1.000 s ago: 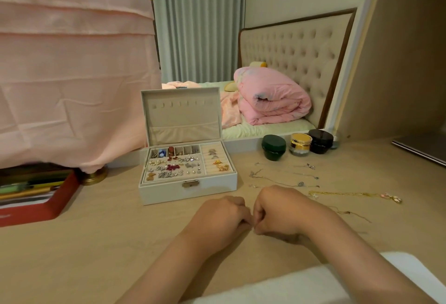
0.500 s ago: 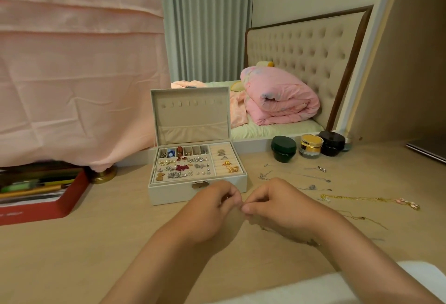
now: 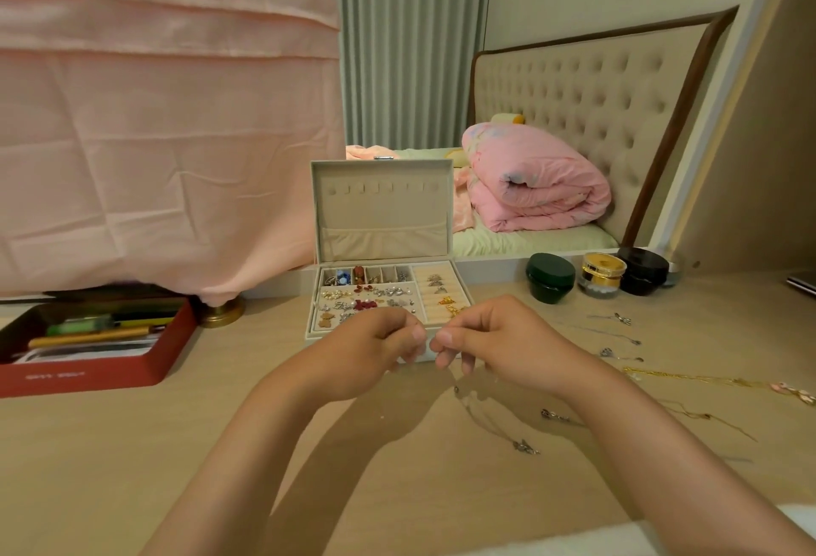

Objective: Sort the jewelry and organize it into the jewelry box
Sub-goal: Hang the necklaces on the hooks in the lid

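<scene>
Left hand [image 3: 375,352], right hand [image 3: 499,343] apparently pinch chain [image 3: 456,388] before jewelry box [image 3: 379,220].

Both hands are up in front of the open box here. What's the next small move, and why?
Probably raise the chain toward the hooks in the box lid: the left hand and right hand pinch it together, and its pendant lies on the table, not yet stowed.

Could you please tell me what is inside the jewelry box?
The jewelry box holds silver, pearl and red pieces on the left, gold ones on the right; left hand and right hand hide its front.
</scene>
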Tool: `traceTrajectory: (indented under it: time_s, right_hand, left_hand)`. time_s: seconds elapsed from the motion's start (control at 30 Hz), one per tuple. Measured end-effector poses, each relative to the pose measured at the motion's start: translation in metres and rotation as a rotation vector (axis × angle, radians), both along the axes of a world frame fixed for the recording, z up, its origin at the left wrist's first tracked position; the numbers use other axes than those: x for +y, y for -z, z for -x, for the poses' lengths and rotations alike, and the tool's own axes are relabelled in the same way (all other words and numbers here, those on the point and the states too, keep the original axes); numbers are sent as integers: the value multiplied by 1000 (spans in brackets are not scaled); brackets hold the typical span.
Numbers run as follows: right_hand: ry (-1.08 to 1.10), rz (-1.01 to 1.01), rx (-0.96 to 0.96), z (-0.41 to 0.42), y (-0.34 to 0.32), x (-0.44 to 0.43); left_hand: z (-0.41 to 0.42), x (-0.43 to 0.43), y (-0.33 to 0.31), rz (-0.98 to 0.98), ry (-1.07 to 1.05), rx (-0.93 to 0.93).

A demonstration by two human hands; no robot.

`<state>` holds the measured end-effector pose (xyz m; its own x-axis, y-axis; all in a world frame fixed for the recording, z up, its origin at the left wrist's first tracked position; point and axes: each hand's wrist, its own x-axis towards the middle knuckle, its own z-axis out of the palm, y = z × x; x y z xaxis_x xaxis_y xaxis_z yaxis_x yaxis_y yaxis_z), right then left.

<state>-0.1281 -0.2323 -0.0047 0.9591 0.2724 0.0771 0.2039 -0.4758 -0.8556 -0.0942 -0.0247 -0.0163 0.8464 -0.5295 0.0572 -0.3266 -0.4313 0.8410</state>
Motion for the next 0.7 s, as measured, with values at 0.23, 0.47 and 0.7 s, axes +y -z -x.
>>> traceTrajectory:
  time_s: [0.23,0.47,0.7]
  right_hand:
    - [2,-51,-15,-13,3,10]
    - [-51,26,-10,-23,3,21]
    - [-9,-37,-25,-29,12,32]
  left_hand:
    - [1,4,4,268,-37,229]
    - [-4,19,3,207,-38,225]
    - [-7,11,11,532,-65,454]
